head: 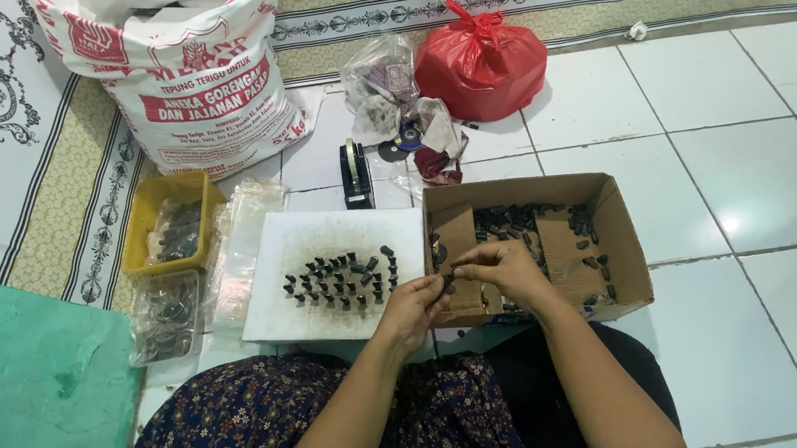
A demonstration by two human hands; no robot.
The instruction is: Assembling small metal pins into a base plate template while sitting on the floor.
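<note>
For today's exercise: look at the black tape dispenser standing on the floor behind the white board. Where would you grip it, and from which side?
Grip the tape dispenser across its two flat side faces, coming down from above. It stands upright and narrow, with the white board close in front and plastic bags just behind, so the top is likely the freest approach.

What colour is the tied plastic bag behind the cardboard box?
Red. The tied plastic bag shows clearly in the head view, beyond the cardboard box.

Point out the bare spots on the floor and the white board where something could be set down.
Free: the white floor tiles right of the brown cardboard box, and the white board's left and front margins around the small black pieces. Crowded: behind the board, where the black tape dispenser, plastic bags and red bag sit; left, the yellow tray.
</note>
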